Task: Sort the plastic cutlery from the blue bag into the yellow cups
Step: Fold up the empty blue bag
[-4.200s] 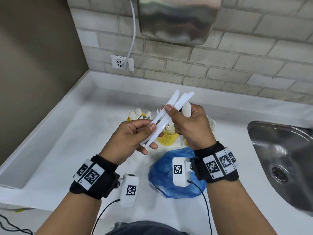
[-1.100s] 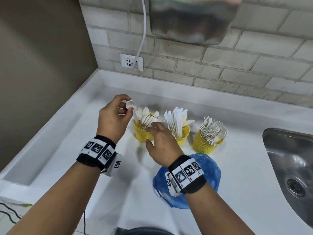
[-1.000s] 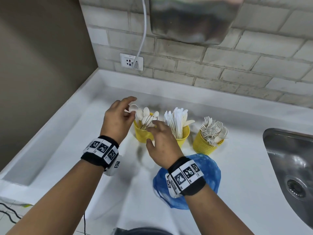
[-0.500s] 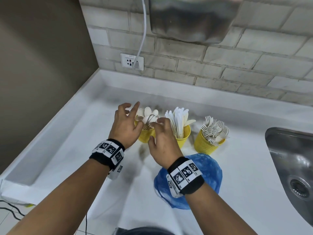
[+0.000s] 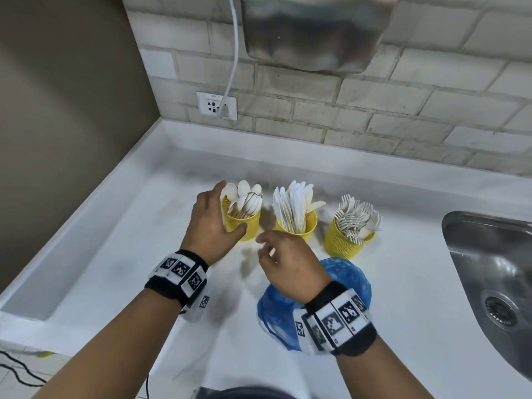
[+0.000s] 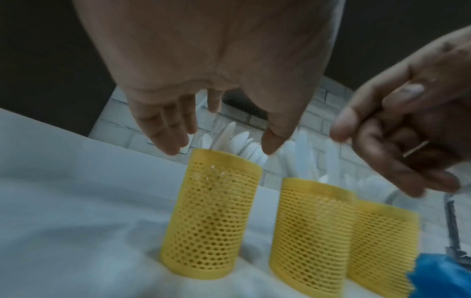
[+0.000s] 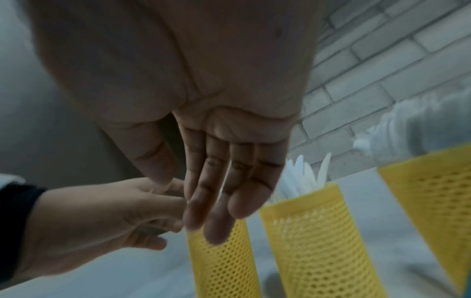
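Three yellow mesh cups stand in a row on the white counter: the left cup (image 5: 244,226) holds spoons, the middle cup (image 5: 298,230) knives, the right cup (image 5: 344,243) forks. The crumpled blue bag (image 5: 345,279) lies in front of them, partly under my right wrist. My left hand (image 5: 227,208) is spread against the left side of the spoon cup (image 6: 214,211), fingers (image 6: 165,133) straight and empty. My right hand (image 5: 267,249) hovers in front of the spoon and knife cups with loosely bent fingers (image 7: 216,201), holding nothing.
A steel sink (image 5: 495,283) is sunk into the counter at the right. The brick wall behind carries a socket (image 5: 216,105) with a white cable and a metal hand dryer (image 5: 316,30). A brown wall bounds the counter's raised left edge (image 5: 86,226).
My left hand let a spoon go into the left cup and sank beside that cup. My right hand drew back from the cups toward the blue bag.
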`<state>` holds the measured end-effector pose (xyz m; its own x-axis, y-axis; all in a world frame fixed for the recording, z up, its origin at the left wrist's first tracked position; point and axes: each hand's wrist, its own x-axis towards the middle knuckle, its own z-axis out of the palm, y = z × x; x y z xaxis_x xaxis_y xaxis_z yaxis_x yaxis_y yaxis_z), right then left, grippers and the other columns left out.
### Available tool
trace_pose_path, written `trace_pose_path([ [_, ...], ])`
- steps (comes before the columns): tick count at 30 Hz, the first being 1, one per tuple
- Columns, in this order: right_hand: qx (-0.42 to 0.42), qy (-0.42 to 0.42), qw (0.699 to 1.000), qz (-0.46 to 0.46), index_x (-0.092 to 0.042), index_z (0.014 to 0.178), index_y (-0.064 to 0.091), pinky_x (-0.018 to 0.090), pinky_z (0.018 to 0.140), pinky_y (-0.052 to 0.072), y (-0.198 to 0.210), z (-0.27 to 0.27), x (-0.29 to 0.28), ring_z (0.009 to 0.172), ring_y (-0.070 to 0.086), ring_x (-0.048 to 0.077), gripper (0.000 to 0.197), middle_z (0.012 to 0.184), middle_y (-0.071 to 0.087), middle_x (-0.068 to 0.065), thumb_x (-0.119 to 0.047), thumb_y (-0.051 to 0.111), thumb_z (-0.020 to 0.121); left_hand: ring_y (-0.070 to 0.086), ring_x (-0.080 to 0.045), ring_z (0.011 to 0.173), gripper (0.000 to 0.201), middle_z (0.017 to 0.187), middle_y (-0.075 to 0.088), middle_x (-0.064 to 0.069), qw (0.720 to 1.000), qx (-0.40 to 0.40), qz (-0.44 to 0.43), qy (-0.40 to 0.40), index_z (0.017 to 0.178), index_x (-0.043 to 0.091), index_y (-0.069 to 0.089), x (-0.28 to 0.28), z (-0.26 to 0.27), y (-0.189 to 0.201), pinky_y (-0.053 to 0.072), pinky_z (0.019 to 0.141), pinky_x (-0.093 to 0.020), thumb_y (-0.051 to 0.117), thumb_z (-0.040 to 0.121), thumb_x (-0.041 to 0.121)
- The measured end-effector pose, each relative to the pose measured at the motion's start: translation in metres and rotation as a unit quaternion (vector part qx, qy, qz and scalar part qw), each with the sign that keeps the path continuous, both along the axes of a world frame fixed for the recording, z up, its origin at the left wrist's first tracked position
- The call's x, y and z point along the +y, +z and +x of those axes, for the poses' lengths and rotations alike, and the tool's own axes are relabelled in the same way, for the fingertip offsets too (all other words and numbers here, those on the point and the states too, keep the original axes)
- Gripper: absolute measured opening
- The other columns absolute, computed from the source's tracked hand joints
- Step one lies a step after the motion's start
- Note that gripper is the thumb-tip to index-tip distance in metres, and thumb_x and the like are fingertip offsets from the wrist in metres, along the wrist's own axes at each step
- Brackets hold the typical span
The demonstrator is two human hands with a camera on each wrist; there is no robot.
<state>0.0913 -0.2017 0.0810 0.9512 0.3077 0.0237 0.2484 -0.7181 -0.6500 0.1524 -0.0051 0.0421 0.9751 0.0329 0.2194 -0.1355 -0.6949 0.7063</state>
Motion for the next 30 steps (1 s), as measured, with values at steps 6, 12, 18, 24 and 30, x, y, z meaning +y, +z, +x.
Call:
trace_pose_path([
  [6,0.126,-0.032,0.959,-0.252,-0.038,0.147,0.034,0.054,0.106,0.04,-0.005,-0.042,-0.037,0.131,0.035,0.03,0.081,0.137,0.041,0.0,-0.073,0.056,0.077,0.06,-0.011,0.076,0.047,0.099,0.061,0.006,0.99,0.119,0.032,-0.069,0.119,0.027,0.049,-0.026,-0.053,-0.015,0.048,0.075,-0.031,0.074,0.083,0.045],
  [12,0.204,-0.105,0.939,-0.257,-0.026,0.157,0.017,0.055,0.107,0.042,-0.065,-0.065,-0.037,0.14,0.036,0.033,0.08,0.152,0.034,0.009,-0.048,0.058,0.091,0.064,-0.022,0.106,0.058,0.119,0.067,-0.005,0.935,0.278,0.079,-0.206,0.136,0.014,0.05,-0.07,-0.082,-0.04,0.05,0.091,-0.032,0.07,0.087,0.039],
  [18,0.173,-0.131,0.954,-0.208,-0.025,0.147,0.034,0.048,0.102,0.043,-0.075,-0.082,-0.05,0.129,0.038,0.033,0.068,0.137,0.037,0.008,-0.048,0.059,0.088,0.068,-0.02,0.091,0.02,0.096,0.073,0.0,0.94,0.27,0.033,-0.208,0.102,0.017,0.072,-0.085,-0.096,-0.044,0.054,0.083,-0.034,0.065,0.083,0.017],
  [24,0.007,-0.116,0.985,-0.127,-0.04,0.159,-0.001,0.05,0.121,0.025,-0.045,-0.093,-0.059,0.151,0.012,0.023,0.118,0.161,0.015,-0.004,-0.071,0.063,0.065,0.066,-0.004,0.087,0.036,0.094,0.072,0.012,0.953,0.172,-0.052,-0.244,0.102,0.025,0.073,-0.092,-0.108,-0.015,0.054,0.085,-0.024,0.063,0.078,0.0],
  [30,-0.02,-0.148,0.977,-0.15,-0.029,0.139,0.047,0.048,0.109,0.03,-0.03,-0.088,-0.08,0.106,0.067,0.025,0.058,0.105,0.074,-0.003,-0.02,0.062,0.084,0.066,-0.006,0.09,0.04,0.098,0.07,0.009,0.977,0.017,-0.081,-0.194,0.102,0.023,0.073,-0.104,-0.118,0.022,0.052,0.083,-0.017,0.067,0.073,-0.003],
])
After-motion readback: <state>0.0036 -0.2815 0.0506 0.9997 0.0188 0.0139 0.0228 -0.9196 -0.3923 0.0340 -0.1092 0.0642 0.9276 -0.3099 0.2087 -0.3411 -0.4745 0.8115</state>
